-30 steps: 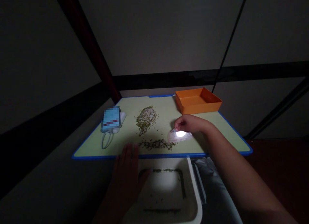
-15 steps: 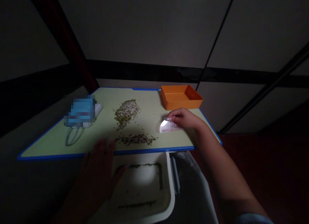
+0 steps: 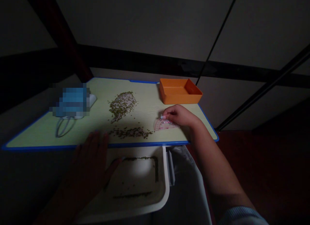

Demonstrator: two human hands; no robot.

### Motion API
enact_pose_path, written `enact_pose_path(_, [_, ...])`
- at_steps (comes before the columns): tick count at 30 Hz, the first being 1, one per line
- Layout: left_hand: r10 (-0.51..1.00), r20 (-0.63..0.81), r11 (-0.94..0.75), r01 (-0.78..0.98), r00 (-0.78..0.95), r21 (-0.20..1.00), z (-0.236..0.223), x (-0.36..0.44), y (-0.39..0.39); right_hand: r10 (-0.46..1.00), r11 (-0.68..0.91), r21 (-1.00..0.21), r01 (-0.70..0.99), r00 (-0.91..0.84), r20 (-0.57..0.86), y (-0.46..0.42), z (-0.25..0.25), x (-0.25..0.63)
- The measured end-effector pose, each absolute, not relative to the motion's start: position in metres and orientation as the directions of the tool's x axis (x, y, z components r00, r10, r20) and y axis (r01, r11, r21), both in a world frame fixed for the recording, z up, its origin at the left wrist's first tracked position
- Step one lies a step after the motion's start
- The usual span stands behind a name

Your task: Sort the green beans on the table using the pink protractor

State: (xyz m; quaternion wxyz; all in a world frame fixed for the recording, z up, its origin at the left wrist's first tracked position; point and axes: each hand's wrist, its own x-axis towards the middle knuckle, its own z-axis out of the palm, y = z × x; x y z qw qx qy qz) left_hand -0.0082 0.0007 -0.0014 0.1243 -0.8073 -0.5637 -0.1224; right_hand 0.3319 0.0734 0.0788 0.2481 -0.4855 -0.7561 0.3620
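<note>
My right hand (image 3: 178,115) pinches a clear protractor (image 3: 161,124) with pink markings by its top, low against the pale yellow board (image 3: 145,110). Left of it lies a strip of small dark beans or seeds (image 3: 132,132) along the board's near edge. A larger greenish pile of beans (image 3: 122,104) spreads behind that strip. In deep shadow, my left hand (image 3: 93,160) has its fingers stretched out at the board's near edge, thumb apart over the white container (image 3: 161,199). Lines of beans rest along the container's bottom edges.
An orange open box (image 3: 179,99) stands at the board's back right corner. On the left lies a blurred blue item (image 3: 72,102) with a looped cord (image 3: 63,127). Blue trim borders the board, and a panelled wall (image 3: 145,28) rises behind.
The whole scene has shifted slightly left and up in view. The bright glare on the protractor is gone, so its markings show. Both hands keep nearly the same places relative to the board.
</note>
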Motion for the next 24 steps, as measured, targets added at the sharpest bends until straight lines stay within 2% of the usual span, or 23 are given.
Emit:
enact_pose_path(12, [0.865, 0.365, -0.341, 0.937, 0.345, -0.078, -0.0045, -0.0073, 0.0001, 0.888, 0.240, -0.794, 0.559, -0.456, -0.053, 0.0705, 0.0784, 0.3281])
enact_pose_path(24, [0.853, 0.387, -0.344, 0.935, 0.350, -0.089, -0.0049, -0.0083, 0.0014, 0.818, 0.152, -0.826, 0.543, -0.538, -0.203, 0.0695, 0.0784, 0.3341])
